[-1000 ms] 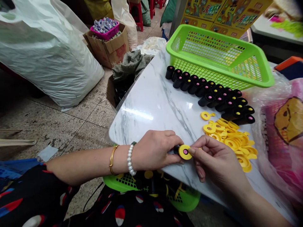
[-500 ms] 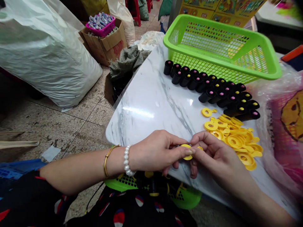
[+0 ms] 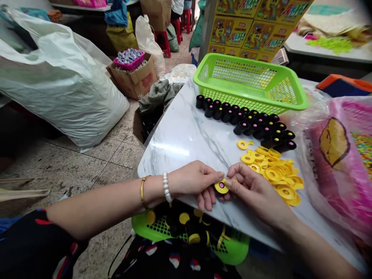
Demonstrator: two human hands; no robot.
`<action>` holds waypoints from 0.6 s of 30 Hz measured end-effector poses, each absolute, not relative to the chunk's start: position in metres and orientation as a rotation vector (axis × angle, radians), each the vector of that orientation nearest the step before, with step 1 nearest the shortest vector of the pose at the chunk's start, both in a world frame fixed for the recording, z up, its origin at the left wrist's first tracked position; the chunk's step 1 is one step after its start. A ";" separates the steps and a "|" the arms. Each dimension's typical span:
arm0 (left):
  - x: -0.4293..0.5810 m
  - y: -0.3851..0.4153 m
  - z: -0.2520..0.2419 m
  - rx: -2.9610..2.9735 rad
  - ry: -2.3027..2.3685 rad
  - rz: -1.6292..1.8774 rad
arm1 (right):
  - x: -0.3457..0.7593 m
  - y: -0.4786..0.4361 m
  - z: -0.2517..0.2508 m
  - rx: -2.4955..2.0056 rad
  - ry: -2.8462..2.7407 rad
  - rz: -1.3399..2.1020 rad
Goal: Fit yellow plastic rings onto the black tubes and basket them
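Note:
Over the table's near edge, my left hand (image 3: 194,179) and my right hand (image 3: 252,190) meet at a yellow ring-shaped cap (image 3: 220,190). A pink dot circled in black shows in its middle; what lies beneath is hidden. The left thumb and index finger pinch the cap's upper left, the other fingers curving below. My right thumb presses its right side, fingers curled behind. Just beyond the right hand lies a pile of yellow ring caps with tabs (image 3: 273,174). Behind it, black cylinders (image 3: 241,127) with pink or yellow dots stand in rows, some tilted.
A green basket (image 3: 302,101) stands at the table's back. Below the near edge, another green basket (image 3: 236,250) holds black pieces with yellow caps. A plastic-wrapped pink basket (image 3: 325,186) sits right. White sacks (image 3: 66,89) and a cardboard box (image 3: 142,79) stand left on the floor.
The view has tilted up. The cap has turned so its face with the pink dot shows. The left thumb has shifted back to the cap's edge.

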State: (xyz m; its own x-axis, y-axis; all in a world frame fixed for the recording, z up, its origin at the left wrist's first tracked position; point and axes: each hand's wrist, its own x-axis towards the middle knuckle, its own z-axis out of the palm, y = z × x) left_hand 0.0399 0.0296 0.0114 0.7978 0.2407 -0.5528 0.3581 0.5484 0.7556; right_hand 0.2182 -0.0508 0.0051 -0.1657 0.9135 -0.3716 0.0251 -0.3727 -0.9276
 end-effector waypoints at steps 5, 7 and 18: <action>0.042 0.021 0.010 1.051 0.736 -0.026 | 0.216 -0.050 0.006 -1.374 -1.168 1.619; 0.037 0.015 0.007 1.107 0.729 0.032 | 0.215 -0.050 0.006 -1.381 -1.163 1.618; 0.026 -0.006 -0.005 1.994 0.747 0.579 | 0.248 -0.065 0.018 -1.376 -1.119 1.623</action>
State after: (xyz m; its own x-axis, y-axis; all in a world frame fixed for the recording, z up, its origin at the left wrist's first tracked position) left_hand 0.0255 -0.0062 -0.0047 0.7077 0.6985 0.1059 0.2763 -0.4116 0.8685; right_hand 0.2477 -0.0650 0.0184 -0.1705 0.9174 -0.3596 0.0099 -0.3633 -0.9316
